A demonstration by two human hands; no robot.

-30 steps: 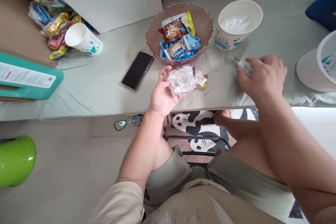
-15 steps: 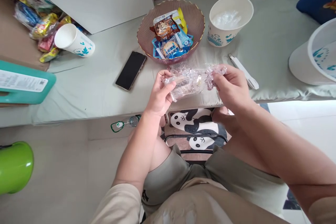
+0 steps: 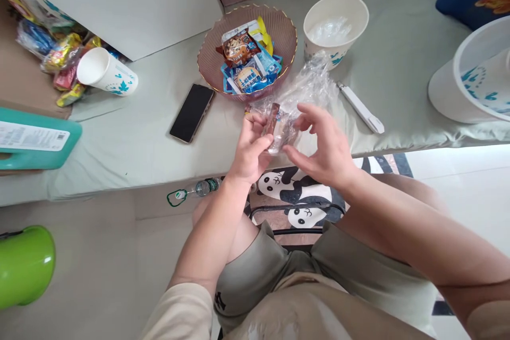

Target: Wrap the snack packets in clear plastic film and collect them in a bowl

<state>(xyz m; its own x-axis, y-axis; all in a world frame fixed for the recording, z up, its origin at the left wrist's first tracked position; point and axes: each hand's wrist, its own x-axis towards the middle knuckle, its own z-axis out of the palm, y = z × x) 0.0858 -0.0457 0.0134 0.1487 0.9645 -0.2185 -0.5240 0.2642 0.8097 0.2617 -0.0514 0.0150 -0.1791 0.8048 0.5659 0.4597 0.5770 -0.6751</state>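
My left hand (image 3: 250, 147) pinches the near end of a crumpled clear plastic bag (image 3: 305, 87) just above the front edge of the pale green cloth (image 3: 131, 133). A small brown snack bar (image 3: 272, 118) shows inside the bag, right at my left fingers. My right hand (image 3: 324, 144) is at the same end of the bag, thumb and forefinger closed on the plastic and the other fingers spread. The bag's loose end trails up toward a white paper cup (image 3: 335, 29).
A ribbed pink bowl (image 3: 211, 48) holds several snack packets. A black phone (image 3: 192, 112) lies left of it and a white pen-like tool (image 3: 360, 108) to the right. Another paper cup (image 3: 105, 71) lies tipped by loose snacks. A white bucket (image 3: 474, 77) stands at the far right.
My right hand left the white tool on the cloth and came over to the bag. Both hands stretched the bag flat, then gathered at its near end.
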